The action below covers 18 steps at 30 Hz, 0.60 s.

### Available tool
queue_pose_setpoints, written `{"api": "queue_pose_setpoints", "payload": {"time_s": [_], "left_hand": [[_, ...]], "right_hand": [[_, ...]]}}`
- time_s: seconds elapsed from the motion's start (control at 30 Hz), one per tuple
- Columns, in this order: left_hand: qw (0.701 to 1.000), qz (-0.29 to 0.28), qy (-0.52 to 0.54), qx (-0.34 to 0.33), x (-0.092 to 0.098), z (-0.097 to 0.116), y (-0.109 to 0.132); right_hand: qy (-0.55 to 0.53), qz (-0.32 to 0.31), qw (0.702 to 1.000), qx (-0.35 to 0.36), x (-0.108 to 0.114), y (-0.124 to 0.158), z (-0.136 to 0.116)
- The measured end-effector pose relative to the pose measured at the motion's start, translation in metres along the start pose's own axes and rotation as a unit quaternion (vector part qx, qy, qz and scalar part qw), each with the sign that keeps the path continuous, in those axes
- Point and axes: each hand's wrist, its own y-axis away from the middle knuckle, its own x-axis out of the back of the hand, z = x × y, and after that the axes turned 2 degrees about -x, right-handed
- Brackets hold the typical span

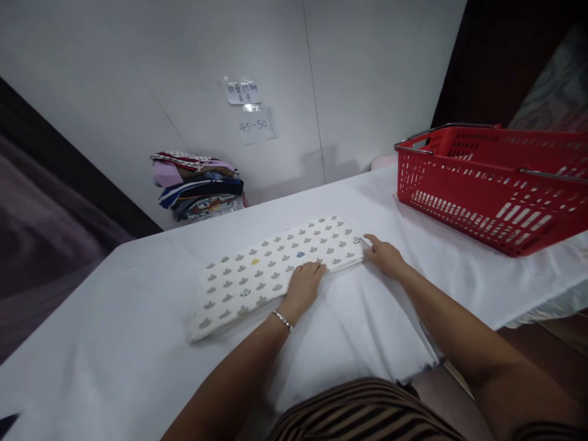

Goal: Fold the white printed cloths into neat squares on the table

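A white cloth [275, 257] with a grey repeating print and a few coloured motifs lies folded into a long strip on the table. My left hand [304, 285], with a metal bracelet at its wrist, rests on the near edge of the cloth, fingers laid flat over it. At the cloth's right end, my right hand [384, 255] touches the edge, thumb and forefinger at the corner. Its other fingers are partly hidden, so I cannot tell whether it pinches the fabric.
A white-covered table [151, 306] carries the work. On its right stands a red plastic basket [463, 190] with metal handles. A stack of folded clothes [202, 187] sits beyond the far edge, by the wall. Two paper notes [257, 125] are taped to the wall.
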Motion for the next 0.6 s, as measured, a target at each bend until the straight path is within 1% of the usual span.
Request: {"api": "queue_pose_setpoints", "payload": {"time_s": [0.1, 0.2, 0.37, 0.5, 0.6], "left_hand": [[0.999, 0.014, 0.002, 0.031, 0.007, -0.004, 0.017], [0.998, 0.026, -0.001, 0.058, 0.015, -0.013, 0.040], [0.992, 0.031, 0.006, 0.119, 0.024, -0.039, 0.089], [0.988, 0.059, 0.003, 0.142, 0.032, -0.061, 0.131], [0.986, 0.071, -0.004, 0.153, 0.040, -0.075, 0.160]], "right_hand": [[0.032, 0.001, 0.999, 0.008, -0.002, 0.002, -0.002], [0.054, 0.004, 0.998, 0.014, -0.004, 0.002, 0.000], [0.044, 0.009, 0.999, 0.008, -0.008, -0.002, 0.010], [0.039, 0.009, 0.999, 0.010, -0.011, -0.006, 0.016], [0.041, -0.005, 0.999, 0.012, -0.012, -0.011, 0.019]]}}
